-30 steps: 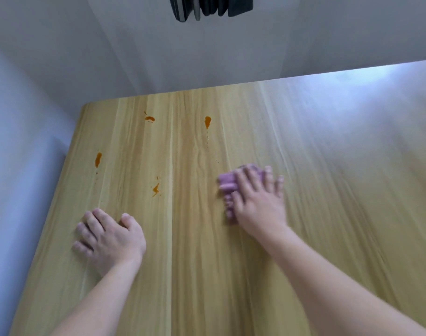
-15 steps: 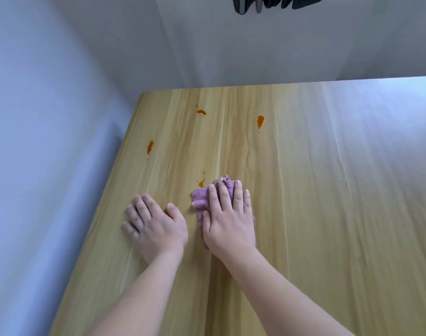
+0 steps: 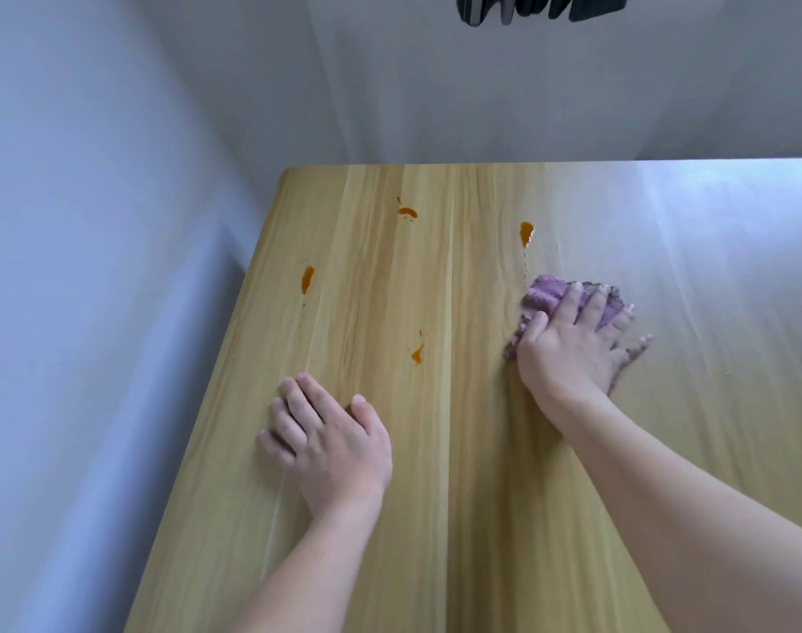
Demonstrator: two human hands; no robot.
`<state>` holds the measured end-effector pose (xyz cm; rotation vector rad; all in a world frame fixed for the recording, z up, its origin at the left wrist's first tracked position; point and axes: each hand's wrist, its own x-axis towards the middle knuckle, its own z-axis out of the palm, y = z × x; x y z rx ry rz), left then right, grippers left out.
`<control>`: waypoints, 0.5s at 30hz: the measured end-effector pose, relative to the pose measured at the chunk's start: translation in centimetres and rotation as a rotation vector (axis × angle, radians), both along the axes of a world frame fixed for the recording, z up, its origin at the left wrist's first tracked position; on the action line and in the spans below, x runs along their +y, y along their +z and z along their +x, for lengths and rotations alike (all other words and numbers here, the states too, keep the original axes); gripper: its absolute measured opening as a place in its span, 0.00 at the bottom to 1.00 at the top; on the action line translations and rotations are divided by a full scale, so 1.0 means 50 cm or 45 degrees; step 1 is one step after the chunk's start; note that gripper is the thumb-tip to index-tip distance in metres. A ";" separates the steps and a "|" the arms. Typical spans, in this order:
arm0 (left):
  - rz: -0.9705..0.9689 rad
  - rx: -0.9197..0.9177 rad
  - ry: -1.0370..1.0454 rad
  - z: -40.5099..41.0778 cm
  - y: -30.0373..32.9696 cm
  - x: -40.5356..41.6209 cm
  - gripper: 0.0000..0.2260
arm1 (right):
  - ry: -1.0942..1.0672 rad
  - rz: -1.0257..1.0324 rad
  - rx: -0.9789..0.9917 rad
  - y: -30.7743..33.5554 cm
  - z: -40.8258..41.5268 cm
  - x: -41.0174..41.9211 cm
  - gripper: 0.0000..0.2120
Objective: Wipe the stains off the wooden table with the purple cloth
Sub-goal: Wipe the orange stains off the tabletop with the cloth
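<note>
Both arms are bare from the near edge of the frame to the fingertips, with nothing worn on them. The left forearm and right forearm are smooth. The left hand has short nails. The right hand has blurred far fingertips.

table: is showing light yellow-brown wood with long stripes running near to far, and is shining white at the far right.
stains: are looking orange.
cloth: is looking purple.
wall: is looking plain pale grey-blue.
thing at the far top: is looking black and grey.
</note>
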<state>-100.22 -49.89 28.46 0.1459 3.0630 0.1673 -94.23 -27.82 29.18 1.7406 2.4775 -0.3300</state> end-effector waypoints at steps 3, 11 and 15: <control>0.062 0.100 -0.155 -0.047 0.006 -0.054 0.21 | 0.284 0.060 0.086 -0.007 -0.118 -0.120 0.30; 0.037 -0.088 0.086 -0.201 0.016 -0.169 0.28 | 1.202 -0.030 0.329 -0.021 -0.176 -0.339 0.27; 0.023 -0.193 -0.112 -0.212 0.033 -0.193 0.29 | 0.948 0.039 0.222 -0.014 -0.175 -0.202 0.28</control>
